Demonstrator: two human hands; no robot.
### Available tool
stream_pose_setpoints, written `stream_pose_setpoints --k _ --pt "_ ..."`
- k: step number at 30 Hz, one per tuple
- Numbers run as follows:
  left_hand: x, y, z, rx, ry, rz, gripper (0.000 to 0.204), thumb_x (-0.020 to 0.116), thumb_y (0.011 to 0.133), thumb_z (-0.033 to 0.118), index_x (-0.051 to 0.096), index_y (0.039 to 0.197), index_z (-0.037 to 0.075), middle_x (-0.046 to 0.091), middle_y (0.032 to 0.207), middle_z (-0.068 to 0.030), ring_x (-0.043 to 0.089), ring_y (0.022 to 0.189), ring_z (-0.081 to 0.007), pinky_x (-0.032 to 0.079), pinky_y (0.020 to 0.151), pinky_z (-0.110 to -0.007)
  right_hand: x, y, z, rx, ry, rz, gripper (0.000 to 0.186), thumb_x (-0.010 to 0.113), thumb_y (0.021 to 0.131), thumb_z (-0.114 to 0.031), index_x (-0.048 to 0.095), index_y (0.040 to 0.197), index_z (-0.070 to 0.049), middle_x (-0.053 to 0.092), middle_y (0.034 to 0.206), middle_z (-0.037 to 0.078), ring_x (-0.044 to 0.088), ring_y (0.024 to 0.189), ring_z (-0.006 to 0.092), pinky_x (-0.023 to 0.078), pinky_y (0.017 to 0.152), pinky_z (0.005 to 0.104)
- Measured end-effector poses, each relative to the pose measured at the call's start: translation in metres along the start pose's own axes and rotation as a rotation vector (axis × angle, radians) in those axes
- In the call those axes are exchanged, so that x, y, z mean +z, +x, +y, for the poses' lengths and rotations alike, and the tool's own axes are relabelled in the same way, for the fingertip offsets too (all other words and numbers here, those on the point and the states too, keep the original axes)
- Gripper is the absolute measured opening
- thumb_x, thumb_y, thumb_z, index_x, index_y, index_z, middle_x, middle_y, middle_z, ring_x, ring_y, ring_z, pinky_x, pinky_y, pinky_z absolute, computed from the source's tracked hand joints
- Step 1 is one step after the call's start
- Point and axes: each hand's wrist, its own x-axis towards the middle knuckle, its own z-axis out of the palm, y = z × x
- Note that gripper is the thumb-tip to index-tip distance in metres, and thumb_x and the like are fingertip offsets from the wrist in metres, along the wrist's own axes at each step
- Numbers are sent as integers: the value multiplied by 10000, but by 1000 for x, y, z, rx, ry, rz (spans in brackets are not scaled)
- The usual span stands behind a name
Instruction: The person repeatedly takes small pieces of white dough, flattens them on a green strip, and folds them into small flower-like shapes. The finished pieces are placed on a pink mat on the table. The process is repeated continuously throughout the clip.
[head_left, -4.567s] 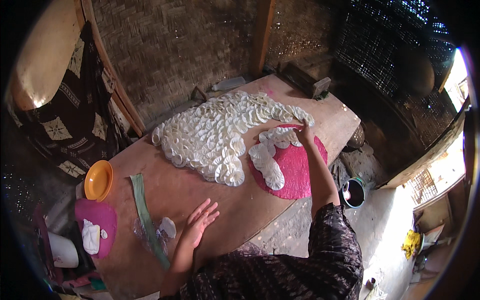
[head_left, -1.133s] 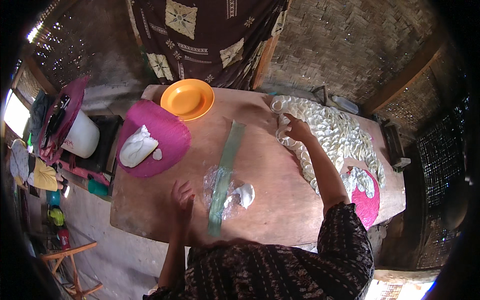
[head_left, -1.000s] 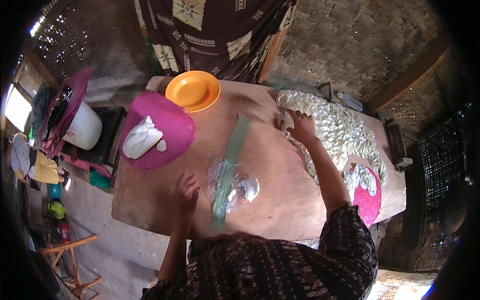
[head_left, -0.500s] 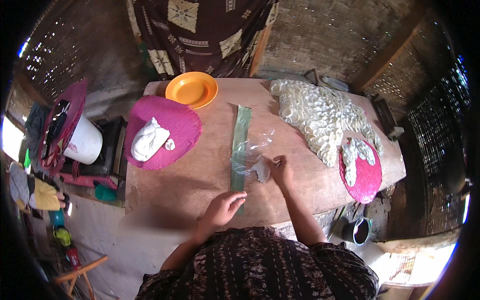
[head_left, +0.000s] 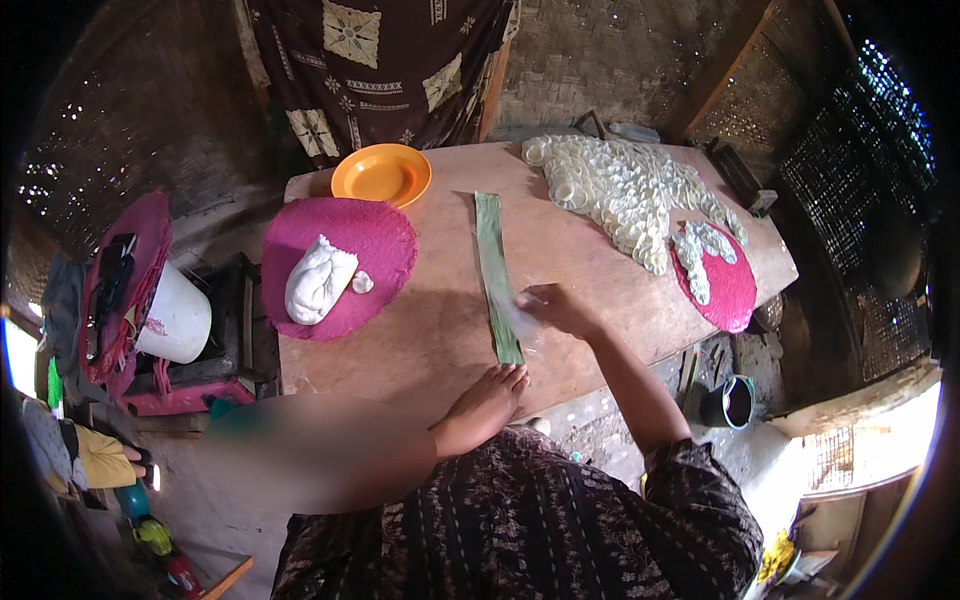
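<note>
A long green leaf strip (head_left: 492, 262) lies lengthwise on the table in front of me. My left hand (head_left: 488, 408) rests at its near end, fingers laid over the tip. Just right of the strip, my right hand (head_left: 562, 310) is closed at the fingertips on a thin clear plastic sheet (head_left: 522, 326), which is blurred and partly over the strip. On the left, a magenta round mat (head_left: 390, 245) carries a large lump of white dough (head_left: 318, 282) and a small dough ball (head_left: 362, 283).
An orange plate (head_left: 380, 176) stands at the far left. Many pale dough rings (head_left: 610, 200) cover the far right, beside a smaller pink mat (head_left: 728, 300) with more pieces. A white bucket (head_left: 175, 310) stands left; a dark bucket (head_left: 735, 402) is right of me. A person (head_left: 100, 455) is at lower left.
The plastic sheet, spread beside and over the strip before, is now bunched and blurred at my right hand. My left hand has moved onto the strip's near end. The view has shifted.
</note>
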Motion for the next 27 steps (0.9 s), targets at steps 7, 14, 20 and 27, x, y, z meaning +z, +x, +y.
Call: stream_pose_setpoints --k 7,14,20,27 --pt "6 7 -12 -95 -175 -226 537 563 922 295 496 1304 -75 470 1393 -254 430 1324 -364 313 1134 -417 48 12 34 -164 -923 169 526 673 783 -595 619 1126 -199 606 1096 85 550 1097 307 372 922 486" --pt "19 12 -16 -15 -32 -264 615 526 943 410 499 1310 -83 434 1433 -261 413 1352 -338 283 1150 -416 33 16 27 -48 -889 6 623 731 716 -617 575 1192 -246 518 1238 87 470 1177 337 358 939 500" --pt "16 14 -15 38 69 -274 636 510 946 454 521 1302 -73 496 1390 -247 483 1301 -325 309 1134 -401 9 73 34 -145 -865 -4 581 730 734 -597 586 1179 -253 512 1260 84 455 1190 352 346 961 520" --pt "17 14 -19 97 139 -227 611 482 964 443 534 1297 -67 525 1363 -250 514 1279 -320 330 1125 -394 -14 155 28 -64 -821 81 567 695 756 -620 604 1177 -251 525 1240 110 464 1189 365 353 936 540"
